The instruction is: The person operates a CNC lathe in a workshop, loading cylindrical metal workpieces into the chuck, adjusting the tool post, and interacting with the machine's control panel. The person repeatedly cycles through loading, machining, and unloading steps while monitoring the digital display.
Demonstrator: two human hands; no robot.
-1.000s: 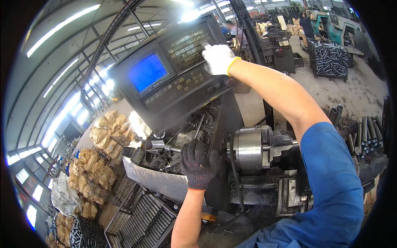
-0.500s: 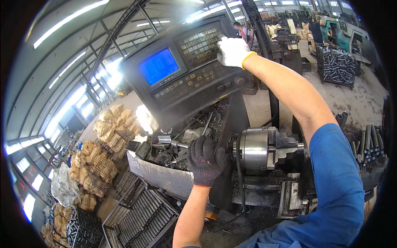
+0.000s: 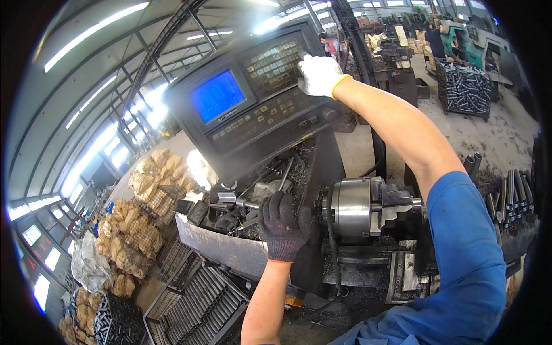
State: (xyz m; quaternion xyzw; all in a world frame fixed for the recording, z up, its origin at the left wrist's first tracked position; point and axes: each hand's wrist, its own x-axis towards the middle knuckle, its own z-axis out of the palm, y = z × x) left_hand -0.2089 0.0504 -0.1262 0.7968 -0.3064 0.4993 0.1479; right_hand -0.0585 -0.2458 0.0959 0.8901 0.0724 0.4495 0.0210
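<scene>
My right hand (image 3: 322, 76), in a white glove with a yellow cuff, reaches up to a machine control panel (image 3: 276, 123). Its grey-soiled fingertip stretches to the right edge of the keypad (image 3: 270, 66); the other fingers are partly hidden. To the left of the keys, a screen (image 3: 218, 96) glows blue. My left hand (image 3: 283, 225), in a dark glove with an orange-edged cuff, lies with its fingers loosely spread at the right side of a metal tool tray (image 3: 224, 241). Dirty tools and a metal bar (image 3: 246, 203) lie beside it.
A shiny lathe chuck (image 3: 353, 206) sits right of my left hand, with a black hose (image 3: 333, 253) hanging before it. Metal tubes (image 3: 512, 195) are stacked at the right. Below left stands a crate of tubes (image 3: 198, 305); filled sacks (image 3: 129, 227) lie beyond. People (image 3: 435, 43) are far off.
The whole view has shifted slightly. Both hands stay at nearly the same places, my right at the keypad's edge and my left at the tray.
</scene>
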